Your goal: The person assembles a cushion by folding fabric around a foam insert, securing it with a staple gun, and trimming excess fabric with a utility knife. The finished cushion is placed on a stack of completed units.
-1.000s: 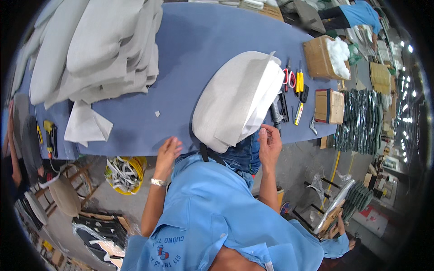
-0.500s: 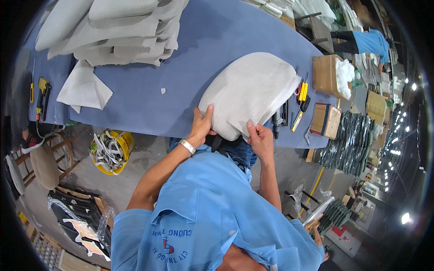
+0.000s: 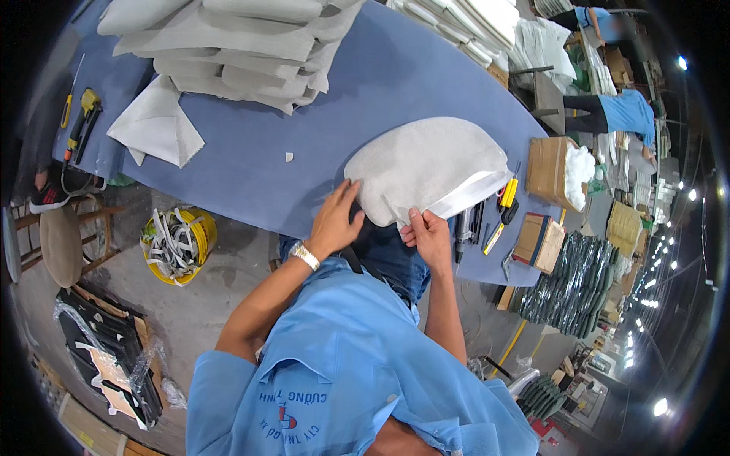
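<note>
A light grey fabric-covered cushion (image 3: 426, 163) lies flat on the blue table (image 3: 304, 137) near its front edge. My left hand (image 3: 334, 220) presses on the cushion's near left edge, fingers spread; a watch is on that wrist. My right hand (image 3: 427, 235) pinches the cushion's near edge, where a white lining shows along the right side.
A stack of grey cushions (image 3: 236, 45) fills the table's far left, with a folded white cloth (image 3: 156, 125) in front. Hand tools (image 3: 494, 216) and cardboard boxes (image 3: 551, 171) lie to the right. A yellow bucket of straps (image 3: 176, 243) and a stool (image 3: 61, 243) stand on the floor. Other people work at the far right.
The cushion went from standing upright against me to lying flat on the table. Both hands moved onto its near edge.
</note>
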The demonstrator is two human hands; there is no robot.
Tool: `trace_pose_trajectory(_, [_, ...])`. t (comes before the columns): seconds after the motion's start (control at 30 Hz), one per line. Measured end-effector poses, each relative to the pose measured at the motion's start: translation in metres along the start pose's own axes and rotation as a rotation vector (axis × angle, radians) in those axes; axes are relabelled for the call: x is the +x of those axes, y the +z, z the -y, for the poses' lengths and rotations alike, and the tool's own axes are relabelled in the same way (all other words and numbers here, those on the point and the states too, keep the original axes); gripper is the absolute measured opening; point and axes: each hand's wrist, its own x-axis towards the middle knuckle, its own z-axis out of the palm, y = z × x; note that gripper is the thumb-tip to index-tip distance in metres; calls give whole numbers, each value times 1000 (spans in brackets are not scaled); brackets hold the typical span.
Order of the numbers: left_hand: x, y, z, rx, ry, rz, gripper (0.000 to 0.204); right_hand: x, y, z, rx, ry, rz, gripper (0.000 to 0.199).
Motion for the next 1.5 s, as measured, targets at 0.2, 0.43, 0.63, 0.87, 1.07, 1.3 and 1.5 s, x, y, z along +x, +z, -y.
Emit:
trace_pose_trajectory(0.2, [-2, -5, -44, 118, 148, 28, 92, 1, 5, 14, 44, 132, 60, 51])
trace_pose_trajectory(0.43, [11, 9, -49, -9, 210, -43, 88, 0, 7, 13, -17, 3, -7, 51])
trace_pose_trajectory(0.63, [13, -8, -58, -116, 168, -118, 85, -1, 13, 30, -46, -101, -23, 51])
trace_pose_trajectory(0.87, [22, -24, -54, -182, 92, -141, 78, 7, 22, 62, -198, -193, -11, 51])
trace_pose_trajectory(1.07, [33, -37, -52, -260, 44, -178, 70, 18, 34, 77, -224, -288, -39, 51])
trace_pose_trajectory(1.3, [53, -66, -50, -352, 54, -157, 58, 40, 55, 80, -47, -297, -6, 51])
trace_pose_trajectory(1.5, [57, -69, -40, -360, 25, -137, 63, 40, 63, 107, -58, -190, -13, 50])
